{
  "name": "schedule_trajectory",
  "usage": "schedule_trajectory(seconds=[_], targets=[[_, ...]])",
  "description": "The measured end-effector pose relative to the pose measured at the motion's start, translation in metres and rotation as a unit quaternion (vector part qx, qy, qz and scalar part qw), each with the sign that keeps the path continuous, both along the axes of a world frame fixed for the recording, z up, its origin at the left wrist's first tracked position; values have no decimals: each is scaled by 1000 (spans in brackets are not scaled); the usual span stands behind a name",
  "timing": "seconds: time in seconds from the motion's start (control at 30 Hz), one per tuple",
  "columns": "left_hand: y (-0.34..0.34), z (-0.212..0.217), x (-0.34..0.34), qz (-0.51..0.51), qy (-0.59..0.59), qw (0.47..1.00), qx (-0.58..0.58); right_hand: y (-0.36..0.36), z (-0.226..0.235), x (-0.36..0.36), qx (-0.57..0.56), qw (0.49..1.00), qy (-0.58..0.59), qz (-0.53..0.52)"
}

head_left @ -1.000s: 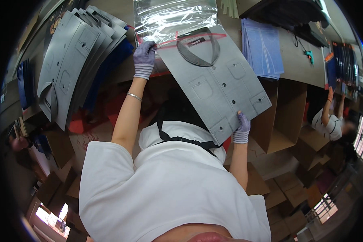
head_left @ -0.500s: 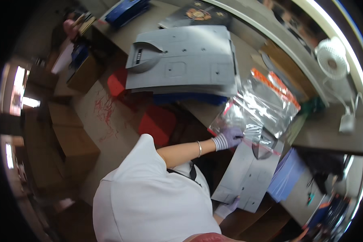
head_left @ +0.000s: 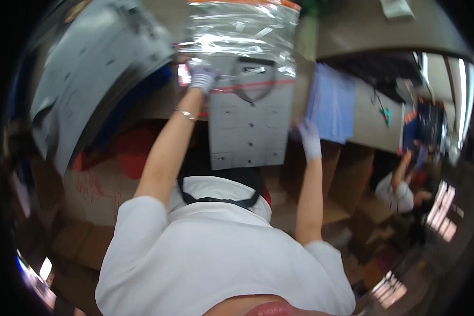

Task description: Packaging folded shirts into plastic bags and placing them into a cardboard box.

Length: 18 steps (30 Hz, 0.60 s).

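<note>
Head view: left hand (head_left: 202,80) has its grip closed on the clear plastic bag (head_left: 242,37) over the folded grey shirt (head_left: 247,124); right hand (head_left: 309,138) hangs beside the shirt's edge, grip unclear.

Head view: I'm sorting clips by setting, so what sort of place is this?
Probably a garment packing room. A folded grey shirt lies partly inside a clear plastic bag, more grey shirts are stacked to the left, and cardboard boxes stand below the table.
</note>
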<state>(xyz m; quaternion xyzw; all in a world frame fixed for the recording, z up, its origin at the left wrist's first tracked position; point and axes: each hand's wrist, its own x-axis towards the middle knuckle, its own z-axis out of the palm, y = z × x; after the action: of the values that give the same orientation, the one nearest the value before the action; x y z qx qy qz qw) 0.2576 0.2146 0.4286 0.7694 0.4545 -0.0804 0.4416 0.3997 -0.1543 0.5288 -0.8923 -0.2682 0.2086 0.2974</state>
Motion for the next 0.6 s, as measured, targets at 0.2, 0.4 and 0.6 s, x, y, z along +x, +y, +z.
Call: schedule_trajectory(seconds=[0.2, 0.4, 0.6], targets=[[0, 39, -3, 27, 26, 998, 45, 127, -53, 100, 13, 995, -60, -78], [-6, 27, -36, 137, -214, 960, -116, 132, -64, 110, 156, 981, 5, -113], [-17, 57, -49, 239, -194, 934, -180, 77, -52, 67, 131, 969, 157, -141]])
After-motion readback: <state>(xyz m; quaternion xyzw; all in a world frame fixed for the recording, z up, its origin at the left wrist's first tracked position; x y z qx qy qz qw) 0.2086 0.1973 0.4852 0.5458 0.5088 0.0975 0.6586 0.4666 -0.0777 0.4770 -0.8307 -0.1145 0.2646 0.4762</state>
